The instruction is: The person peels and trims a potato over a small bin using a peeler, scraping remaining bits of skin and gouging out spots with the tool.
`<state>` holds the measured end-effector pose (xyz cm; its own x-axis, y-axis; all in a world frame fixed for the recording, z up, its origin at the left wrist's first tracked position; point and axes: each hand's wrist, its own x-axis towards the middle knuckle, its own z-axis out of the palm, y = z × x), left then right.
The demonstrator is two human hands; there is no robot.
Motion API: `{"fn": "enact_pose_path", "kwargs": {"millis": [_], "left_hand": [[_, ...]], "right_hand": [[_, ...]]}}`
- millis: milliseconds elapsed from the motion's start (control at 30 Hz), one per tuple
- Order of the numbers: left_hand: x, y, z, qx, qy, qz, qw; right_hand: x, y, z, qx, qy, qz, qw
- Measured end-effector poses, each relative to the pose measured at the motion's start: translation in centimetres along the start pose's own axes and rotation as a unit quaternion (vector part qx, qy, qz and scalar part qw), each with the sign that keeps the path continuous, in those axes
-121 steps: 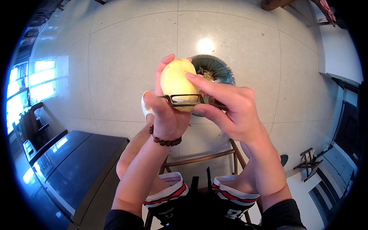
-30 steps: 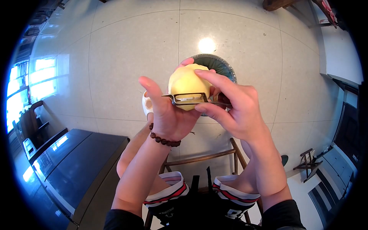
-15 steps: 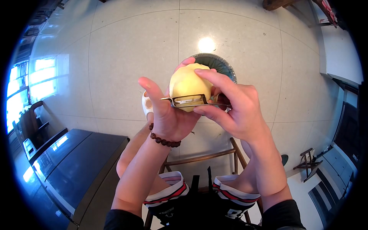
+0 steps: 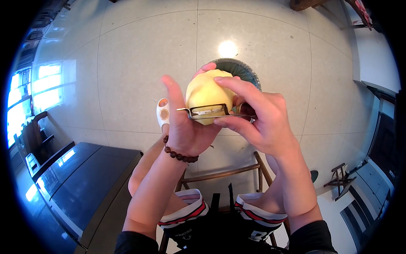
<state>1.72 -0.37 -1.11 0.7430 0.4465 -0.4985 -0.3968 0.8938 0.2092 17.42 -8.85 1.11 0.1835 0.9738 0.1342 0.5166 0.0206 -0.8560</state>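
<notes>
A large, smooth, pale yellow peeled potato (image 4: pixel 207 92) rests in my left hand (image 4: pixel 191 130); its palm is turned up beneath it. The fingers curl round the far side, while the thumb sticks up apart on the left. In my right hand (image 4: pixel 263 115) is a metal peeler (image 4: pixel 209 111), its dark handle mostly hidden by the fingers. The peeler's blade frame lies across the near side of the potato. My right index finger touches the potato's top, and the thumb presses at the peeler's near edge.
Beyond the hands, a round bin (image 4: pixel 242 70) with a dark liner stands on the tiled floor (image 4: pixel 148 51). A dark glossy table (image 4: pixel 89 173) is at left. Below my arms is a wooden chair frame (image 4: pixel 222 174). A small folding stool (image 4: pixel 339 182) stands at right.
My left thumb has shifted slightly right and more upright, nearer the potato. The potato and left wrist have moved a little left; the peeler stays almost where it was.
</notes>
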Motion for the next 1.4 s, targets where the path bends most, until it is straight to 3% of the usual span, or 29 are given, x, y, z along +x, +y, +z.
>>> {"fn": "enact_pose_path", "kwargs": {"millis": [667,733,767,833,933,1133,1400], "left_hand": [[0.4,0.2,-0.6,-0.009,-0.010,-0.030,0.999],[0.6,0.5,-1.5,-0.091,-0.157,-0.067,0.981],[0.5,0.4,-1.5,-0.091,-0.157,-0.067,0.981],[0.2,0.4,-0.6,-0.038,-0.063,-0.052,0.996],[0.1,0.3,-0.3,0.012,-0.028,-0.013,0.999],[0.4,0.3,0.3,0.164,-0.041,0.105,0.980],[0.6,0.7,-0.5,0.243,-0.058,0.152,0.956]], "right_hand": [[0.0,0.9,0.0,0.000,0.027,-0.026,0.999],[0.3,0.7,-0.4,-0.003,0.028,-0.043,0.999],[0.3,0.6,-0.5,-0.008,0.025,-0.050,0.998],[-0.1,0.6,-0.3,0.022,0.024,-0.016,0.999],[0.1,0.0,-1.2,0.040,0.000,0.026,0.999],[-0.1,0.1,-1.3,0.037,-0.032,0.010,0.999],[-0.1,-0.3,-1.3,0.027,-0.025,0.027,0.999]]}}
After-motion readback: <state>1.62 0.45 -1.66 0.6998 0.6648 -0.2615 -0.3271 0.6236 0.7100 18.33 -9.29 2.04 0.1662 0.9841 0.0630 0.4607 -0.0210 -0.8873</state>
